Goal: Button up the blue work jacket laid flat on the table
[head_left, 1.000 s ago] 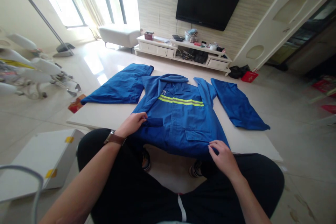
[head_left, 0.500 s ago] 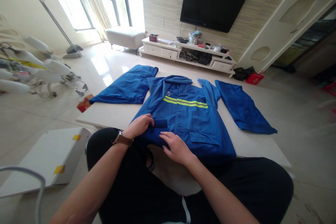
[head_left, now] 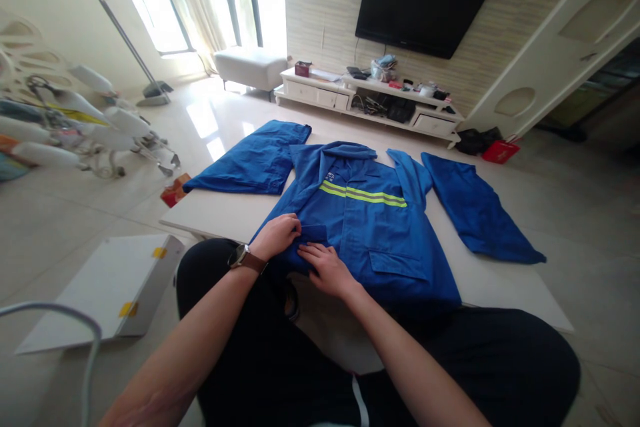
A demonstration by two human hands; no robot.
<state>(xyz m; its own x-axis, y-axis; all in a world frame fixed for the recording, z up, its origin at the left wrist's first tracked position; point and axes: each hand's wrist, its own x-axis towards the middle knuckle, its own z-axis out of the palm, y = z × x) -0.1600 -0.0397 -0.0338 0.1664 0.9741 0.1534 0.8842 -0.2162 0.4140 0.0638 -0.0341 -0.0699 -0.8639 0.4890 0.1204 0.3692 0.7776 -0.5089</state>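
A blue jacket [head_left: 370,227] with a yellow-and-grey reflective stripe lies front up on a low white table [head_left: 200,215], its hem toward my lap. My left hand [head_left: 281,235], a watch on its wrist, pinches the edge of the pocket flap at the jacket's lower left. Just right of it, my right hand [head_left: 327,268] rests on the cloth below the flap, fingers spread. Folded blue garments lie on either side, one at the left [head_left: 250,159] and one at the right [head_left: 475,210]. A second pocket flap [head_left: 399,264] lies flat at the lower right.
Beyond the table stand a white TV cabinet [head_left: 320,95] and a grey bench [head_left: 250,68]. Exercise equipment [head_left: 110,127] is at the left, near a white box [head_left: 105,287]. A red bag [head_left: 501,151] sits on the floor at the right.
The view has shifted a little, moving the scene rightward. My right hand has slid slightly left over the cloth, closer to my left hand, which stays at the flap.
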